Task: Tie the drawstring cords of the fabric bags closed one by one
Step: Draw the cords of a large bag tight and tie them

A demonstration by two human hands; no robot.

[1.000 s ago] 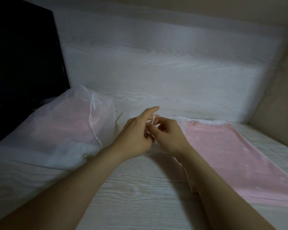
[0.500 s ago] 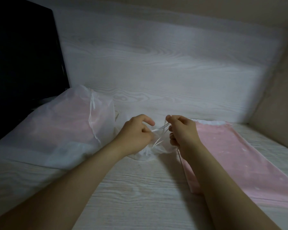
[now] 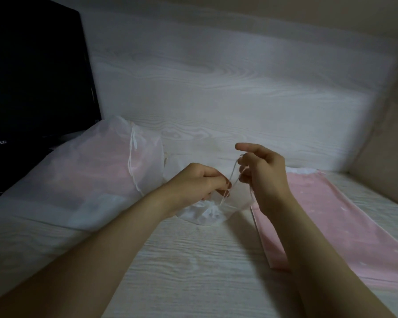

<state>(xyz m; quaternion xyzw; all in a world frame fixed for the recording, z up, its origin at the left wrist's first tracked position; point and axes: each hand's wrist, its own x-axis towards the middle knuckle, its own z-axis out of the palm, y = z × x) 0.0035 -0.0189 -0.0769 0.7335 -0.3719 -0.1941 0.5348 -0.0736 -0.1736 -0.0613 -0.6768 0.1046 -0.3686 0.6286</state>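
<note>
1. We find the bench (image 3: 193, 271), a pale wood-grain surface, carrying every item; a matching panel stands upright behind it.
2. A black monitor (image 3: 32, 76) stands at the far left.
3. A pile of sheer white bags (image 3: 78, 175) lies left of centre, beside the monitor, with a white string hanging down its right edge.
4. A pink fabric piece (image 3: 331, 226) lies flat on the right of the bench.
5. The sheer bag (image 3: 207, 213) being tied rests on the bench between the pile and the pink fabric. Its mouth is gathered into puckers below the hands.
6. The left hand (image 3: 198, 182) sits above the bag, fingers curled in and pinching the drawstring cord (image 3: 232, 175).
7. The right hand (image 3: 264, 173) is just beside the left and apart from it. Its index finger is extended; the remaining fingers curl round the cord.
8. The cord rises from the gathered mouth to both hands. We cannot tell whether a knot has formed.
</note>
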